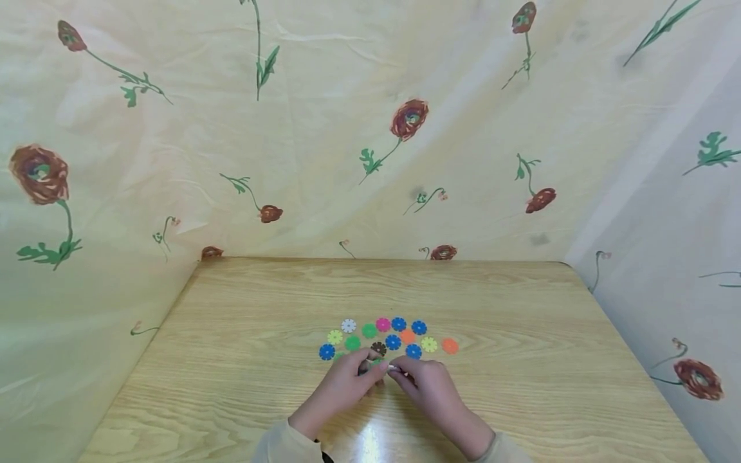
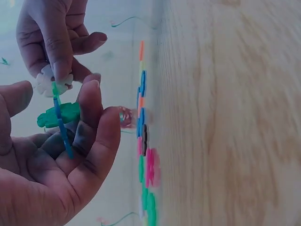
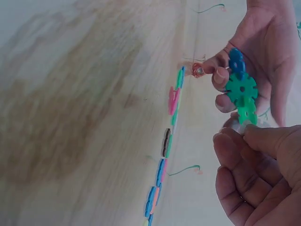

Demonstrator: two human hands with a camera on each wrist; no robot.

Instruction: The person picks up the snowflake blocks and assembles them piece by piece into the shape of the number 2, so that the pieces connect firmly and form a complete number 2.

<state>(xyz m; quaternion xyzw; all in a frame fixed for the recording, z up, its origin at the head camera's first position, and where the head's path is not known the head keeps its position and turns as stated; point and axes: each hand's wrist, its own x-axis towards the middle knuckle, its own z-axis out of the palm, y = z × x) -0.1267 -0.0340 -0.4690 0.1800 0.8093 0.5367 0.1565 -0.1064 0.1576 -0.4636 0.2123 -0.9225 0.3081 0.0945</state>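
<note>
In the left wrist view, my left hand (image 2: 66,183), palm up with curled fingers, holds a small chain of slotted interlocking discs. The chain has a blue disc (image 3: 236,61), a green disc (image 3: 242,88) and a light green disc (image 3: 247,111) joined at angles. My right hand (image 3: 268,165) pinches a white disc (image 2: 47,82) between thumb and fingers, at the light green end of the chain. In the right wrist view its fingertips mostly hide the white disc. Both hands (image 1: 353,376) meet just above the table, close to the near side of the loose discs.
Loose discs lie flat on the wooden table (image 1: 231,386): a white one (image 1: 348,326), a pink one (image 1: 383,325), a brown one (image 1: 378,348), an orange one (image 1: 450,346), and several blue, green and yellow ones. A flowered cloth (image 1: 324,128) surrounds the table's back and sides.
</note>
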